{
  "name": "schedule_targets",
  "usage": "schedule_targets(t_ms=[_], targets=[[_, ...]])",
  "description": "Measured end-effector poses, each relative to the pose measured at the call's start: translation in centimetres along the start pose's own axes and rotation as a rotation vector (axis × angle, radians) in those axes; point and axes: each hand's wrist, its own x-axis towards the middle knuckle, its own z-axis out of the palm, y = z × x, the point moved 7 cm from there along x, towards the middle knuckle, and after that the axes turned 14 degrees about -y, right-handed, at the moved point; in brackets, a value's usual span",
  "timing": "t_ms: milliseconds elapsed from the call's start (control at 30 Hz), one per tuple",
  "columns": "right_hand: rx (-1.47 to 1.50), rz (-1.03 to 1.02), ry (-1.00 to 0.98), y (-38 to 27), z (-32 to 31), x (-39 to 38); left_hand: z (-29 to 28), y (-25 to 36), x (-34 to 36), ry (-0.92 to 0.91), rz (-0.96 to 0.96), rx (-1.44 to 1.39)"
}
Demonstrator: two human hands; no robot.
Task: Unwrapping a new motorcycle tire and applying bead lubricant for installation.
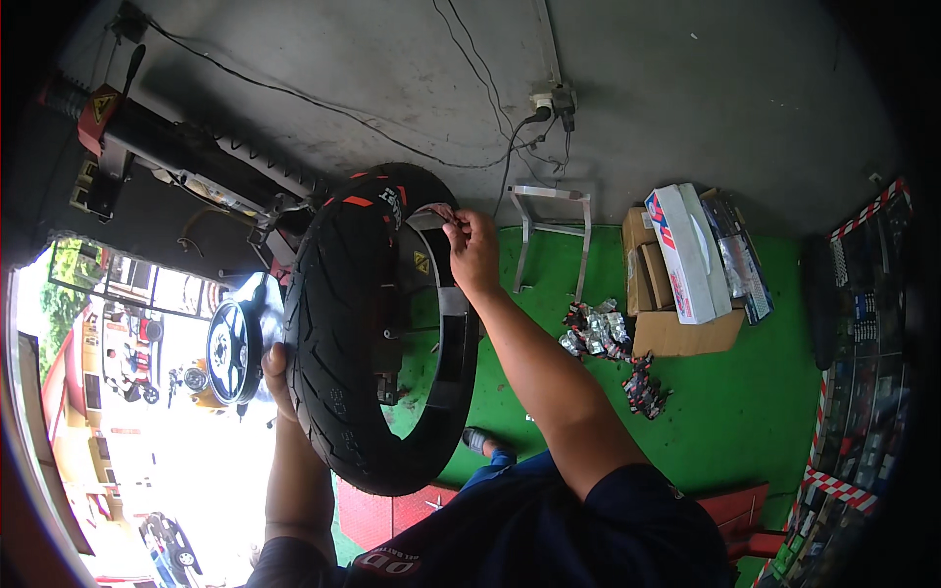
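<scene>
A black motorcycle tyre [328, 363] with orange marks on its tread stands upright before me, its open middle facing right. My left hand [278, 380] grips its outer tread on the left side; the thumb shows and the other fingers are mostly hidden. At the tyre's upper inner edge, my right hand [473, 255] is closed in a pinch. A small pinkish scrap [443, 211] shows beside those fingertips, but whether they hold it or the tyre's edge cannot be made out.
A tyre-changing machine [186, 152] stands behind at left, near a dark spoked wheel [233, 351]. On the green floor [549, 412] are a metal frame [552, 193], cardboard boxes [686, 333] and crumpled wrapping [598, 328]. Shelves [867, 372] line the right. Cables [510, 157] hang on the wall.
</scene>
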Motion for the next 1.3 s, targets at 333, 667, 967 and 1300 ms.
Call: schedule_targets(t_ms=[333, 667, 967, 1300], targets=[[0.102, 0.011, -0.329, -0.3, -2.0, 0.7, -3.5, 1.5, -0.6, -0.015, -0.036, -0.073], [-0.668, 0.463, 0.153, 20.7, -30.3, -12.9, -3.6, -1.5, 1.2, 0.000, -0.145, 0.033], [0.162, 0.523, -0.540, 7.3, -12.0, -7.0, -3.6, -6.4, -0.3, 0.084, -0.355, 0.117], [1.194, 0.839, -0.678, -2.2, -7.0, -6.1, -7.5, -11.5, -2.2, 0.086, -0.508, 0.173]])
